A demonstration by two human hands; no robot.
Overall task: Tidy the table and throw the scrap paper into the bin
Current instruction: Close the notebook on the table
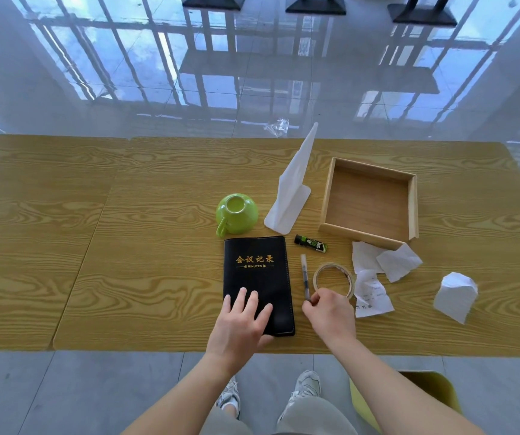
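Note:
My left hand (242, 321) rests flat with straight fingers on the lower part of a black notebook (257, 271) near the table's front edge. My right hand (329, 312) pinches the near end of a pen (304, 274) that lies just right of the notebook. A roll of tape (334, 277) lies flat beside that hand. Scrap paper lies to the right: a crumpled white sheet (398, 262), a printed slip (371, 295) and a folded piece (454, 295). No bin is in view.
An open wooden tray (326, 196) stands at the right rear of the wooden table (127, 246). A green cup (236, 213) lies upside down behind the notebook, beside a tall folded white paper (293, 189). A small black-green packet (311, 243) lies near the tray. A yellow-green chair (440, 394) stands at lower right.

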